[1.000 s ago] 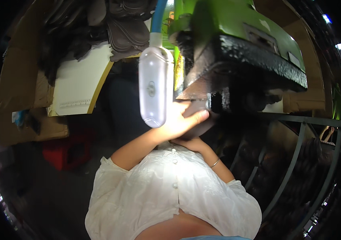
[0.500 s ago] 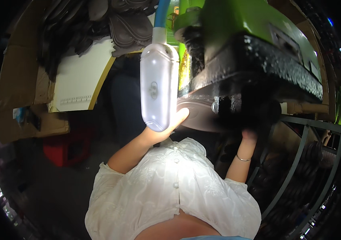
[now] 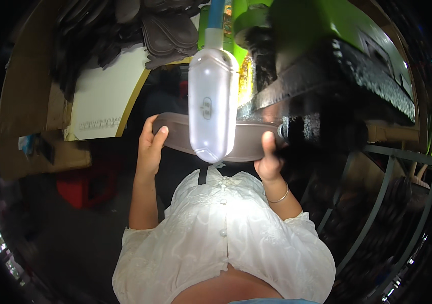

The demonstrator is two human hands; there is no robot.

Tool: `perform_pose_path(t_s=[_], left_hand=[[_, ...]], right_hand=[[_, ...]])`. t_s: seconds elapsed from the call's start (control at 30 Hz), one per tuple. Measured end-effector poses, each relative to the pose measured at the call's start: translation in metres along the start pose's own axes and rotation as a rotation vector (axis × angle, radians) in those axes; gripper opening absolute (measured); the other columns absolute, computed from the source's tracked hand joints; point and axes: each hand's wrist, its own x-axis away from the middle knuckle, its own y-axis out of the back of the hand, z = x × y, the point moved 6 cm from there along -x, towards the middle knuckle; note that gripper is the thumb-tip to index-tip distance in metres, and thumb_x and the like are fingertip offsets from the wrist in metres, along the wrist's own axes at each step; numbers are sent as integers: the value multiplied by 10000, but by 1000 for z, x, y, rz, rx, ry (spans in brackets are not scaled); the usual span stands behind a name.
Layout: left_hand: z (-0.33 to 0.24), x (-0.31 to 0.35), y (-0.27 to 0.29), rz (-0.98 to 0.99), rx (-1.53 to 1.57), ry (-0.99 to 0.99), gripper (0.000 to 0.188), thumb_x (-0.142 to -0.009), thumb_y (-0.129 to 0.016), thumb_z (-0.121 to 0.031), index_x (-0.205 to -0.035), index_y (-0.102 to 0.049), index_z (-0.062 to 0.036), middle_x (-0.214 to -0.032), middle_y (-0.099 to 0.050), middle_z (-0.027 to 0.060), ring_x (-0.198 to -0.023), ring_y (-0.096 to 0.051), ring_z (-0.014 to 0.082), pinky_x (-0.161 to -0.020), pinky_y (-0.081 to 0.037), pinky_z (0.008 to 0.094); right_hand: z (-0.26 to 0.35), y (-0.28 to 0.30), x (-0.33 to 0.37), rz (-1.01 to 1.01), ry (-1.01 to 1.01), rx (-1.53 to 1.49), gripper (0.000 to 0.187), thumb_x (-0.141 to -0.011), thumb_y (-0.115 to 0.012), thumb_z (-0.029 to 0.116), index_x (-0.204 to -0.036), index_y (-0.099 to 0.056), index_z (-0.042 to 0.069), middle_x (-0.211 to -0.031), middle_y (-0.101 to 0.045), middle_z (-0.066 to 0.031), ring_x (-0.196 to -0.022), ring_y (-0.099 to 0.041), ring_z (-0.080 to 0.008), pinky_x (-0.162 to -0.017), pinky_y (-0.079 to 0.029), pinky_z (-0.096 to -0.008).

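A long brown-grey shoe sole (image 3: 175,136) is held crosswise in front of my chest. My left hand (image 3: 150,149) grips its left end, thumb on the upper face and fingers behind. Near the other end, my right hand (image 3: 271,164) has its thumb raised over the face of the sole, its fingers mostly hidden in shadow. The middle of the sole is covered from view by a white lamp (image 3: 212,104) hanging on a blue tube (image 3: 216,15). The right end lies close to the dark underside of a green and black machine (image 3: 373,76).
Similar dark soles (image 3: 168,35) are piled at the upper left. Beside them lies a cream board (image 3: 107,101) with a yellow edge and ruler marks. Cardboard (image 3: 21,111) stands at far left, above a red stool (image 3: 81,187). A grey-green metal rack (image 3: 378,202) is at right.
My left hand has moved left and now shows fully at the sole's left end. The sole has slid left out from under the machine, and my right hand has come left into the light.
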Motion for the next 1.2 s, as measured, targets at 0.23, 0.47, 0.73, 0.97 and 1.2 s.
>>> perform_pose_path(t_s=[0.23, 0.47, 0.73, 0.97, 1.2], left_hand=[[57, 13, -17, 353, -364, 138, 357, -734, -486, 9, -1089, -517, -11, -988, -567, 56, -902, -541, 130, -766, -445, 269], [10, 13, -124, 435, -293, -194, 270, -757, -643, -77, -1007, -587, 9, -916, -632, 66, -840, -573, 119, -751, -461, 270], [-30, 1, -142, 318, -161, -209, 197, -799, -620, -103, -949, -592, 21, -857, -627, 78, -762, -577, 125, -660, -472, 255], [-8, 7, -115, 248, -162, -237, 191, -827, -532, -36, -1008, -542, 26, -875, -590, 33, -773, -541, 89, -705, -449, 231], [2, 23, -98, 254, -11, -107, 236, -856, -507, -67, -1080, -491, 5, -968, -541, 40, -872, -505, 101, -808, -405, 246]], right_hand=[[19, -39, -27, 362, 20, 325, 158, -763, -631, 79, -859, -580, -36, -809, -613, -73, -732, -570, -138, -687, -458, -250], [33, -40, -46, 488, 22, 463, 353, -653, -721, -5, -961, -550, -26, -890, -614, -78, -824, -578, -150, -751, -472, -274], [-35, 31, 33, 872, -642, 371, 738, -661, -745, 126, -1274, -360, -15, -1258, -427, -113, -1160, -385, -189, -971, -314, -323], [3, 128, 26, 246, -523, -77, 328, -676, -644, 16, -995, -596, -44, -945, -632, -110, -847, -606, -194, -824, -452, -300], [48, 94, -33, -14, -76, -225, 377, -789, -561, 101, -1126, -487, -51, -981, -600, -128, -885, -587, -201, -822, -458, -307]])
